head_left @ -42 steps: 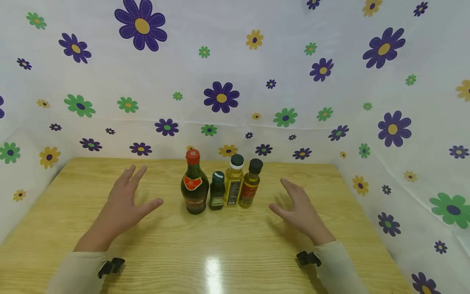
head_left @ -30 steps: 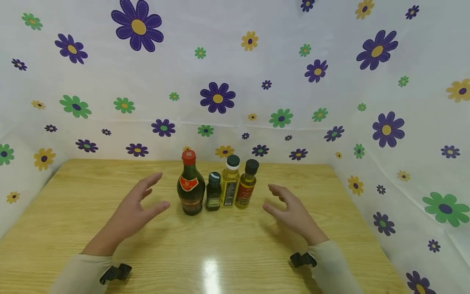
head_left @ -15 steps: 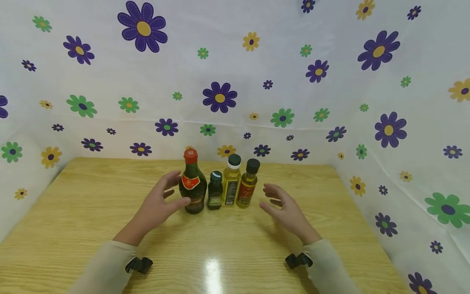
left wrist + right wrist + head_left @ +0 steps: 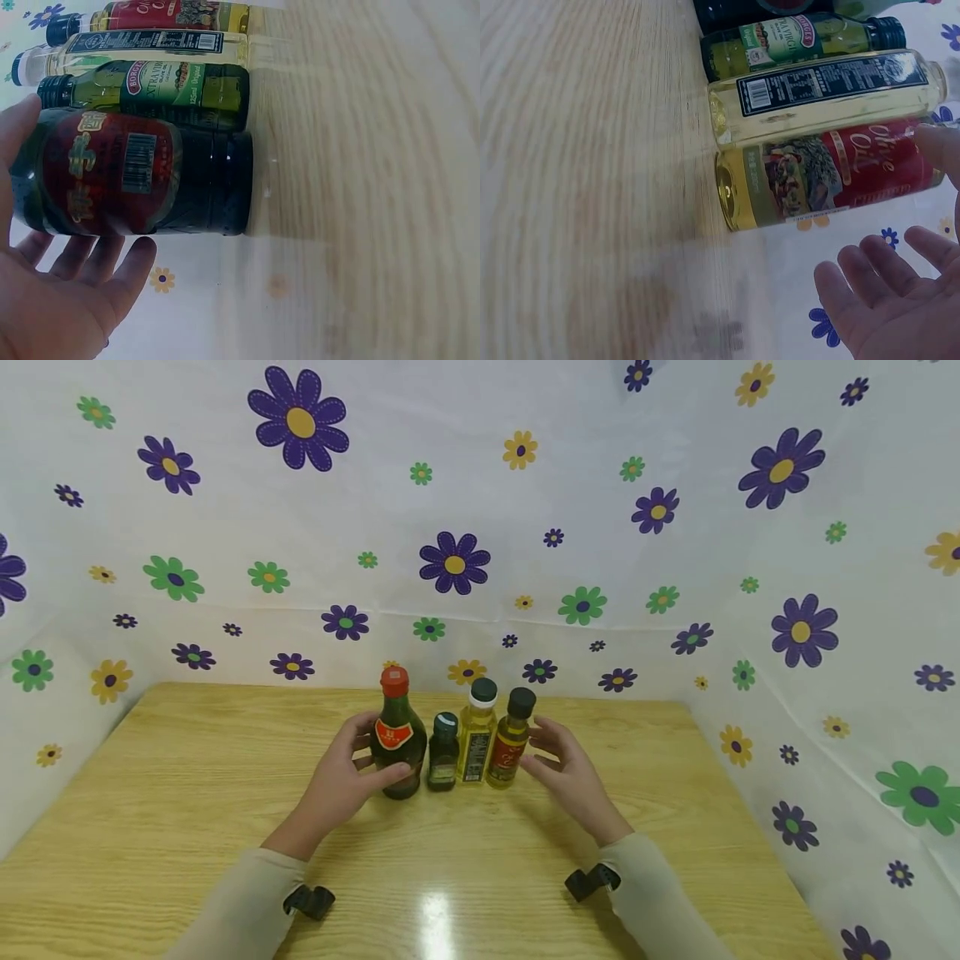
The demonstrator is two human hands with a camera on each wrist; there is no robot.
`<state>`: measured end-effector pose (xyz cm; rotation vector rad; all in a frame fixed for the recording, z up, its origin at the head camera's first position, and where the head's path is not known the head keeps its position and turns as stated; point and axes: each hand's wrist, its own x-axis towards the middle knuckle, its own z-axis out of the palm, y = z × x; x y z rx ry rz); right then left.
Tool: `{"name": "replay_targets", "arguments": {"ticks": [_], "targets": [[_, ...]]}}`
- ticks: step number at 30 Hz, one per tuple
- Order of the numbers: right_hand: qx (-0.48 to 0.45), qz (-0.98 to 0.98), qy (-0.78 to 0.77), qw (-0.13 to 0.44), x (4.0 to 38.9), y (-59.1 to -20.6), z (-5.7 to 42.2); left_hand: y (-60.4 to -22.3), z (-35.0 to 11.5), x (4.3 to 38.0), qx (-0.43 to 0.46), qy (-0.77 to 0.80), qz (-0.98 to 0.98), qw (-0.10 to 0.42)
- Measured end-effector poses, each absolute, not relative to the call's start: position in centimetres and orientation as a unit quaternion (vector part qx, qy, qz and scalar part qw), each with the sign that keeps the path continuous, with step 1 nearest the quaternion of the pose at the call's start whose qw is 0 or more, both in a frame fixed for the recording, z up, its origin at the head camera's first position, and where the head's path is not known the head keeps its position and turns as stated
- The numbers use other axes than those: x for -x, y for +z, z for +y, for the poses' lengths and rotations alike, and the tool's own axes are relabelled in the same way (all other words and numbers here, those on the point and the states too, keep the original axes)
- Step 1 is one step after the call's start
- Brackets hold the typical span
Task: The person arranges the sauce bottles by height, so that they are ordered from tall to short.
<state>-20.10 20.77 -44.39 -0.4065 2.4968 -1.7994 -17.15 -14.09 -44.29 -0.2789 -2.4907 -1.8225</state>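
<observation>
A large dark vinegar bottle (image 4: 398, 745) with a red cap stands leftmost in a row. My left hand (image 4: 339, 787) cups its left side, thumb across the front and fingers reaching toward the back. In the left wrist view, my fingertips lie right at the edge of the bottle. Beside it stand a small dark olive oil bottle (image 4: 443, 753), a square clear bottle of yellow oil (image 4: 477, 732) and a red-labelled olive oil bottle (image 4: 507, 745). My right hand (image 4: 567, 774) is at the right side of this last one, thumb overlapping its label in the right wrist view, other fingers spread.
All the bottles stand upright, close together, on a wooden table (image 4: 450, 852) near its back edge. White flower-patterned cloth (image 4: 375, 510) hangs behind and along both sides. Both wrists carry black straps over light sleeves.
My left hand has moved right, from beside the row to around the vinegar bottle. My right hand has come left to the red-labelled bottle. The bottles stay in place.
</observation>
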Motion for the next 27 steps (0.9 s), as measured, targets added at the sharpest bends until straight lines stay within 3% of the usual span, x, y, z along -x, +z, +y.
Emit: {"name": "replay_targets", "arguments": {"ticks": [12, 27], "targets": [[0.180, 0.779, -0.600, -0.016, 21.0, -44.2, 19.0, -44.3, -13.6, 17.8, 0.068, -0.585, -0.808, -0.019], [0.167, 0.792, -0.588, -0.009, 20.8, -44.4, 18.5, -45.0, -15.3, 18.1, 0.077, -0.570, -0.817, 0.029]]}}
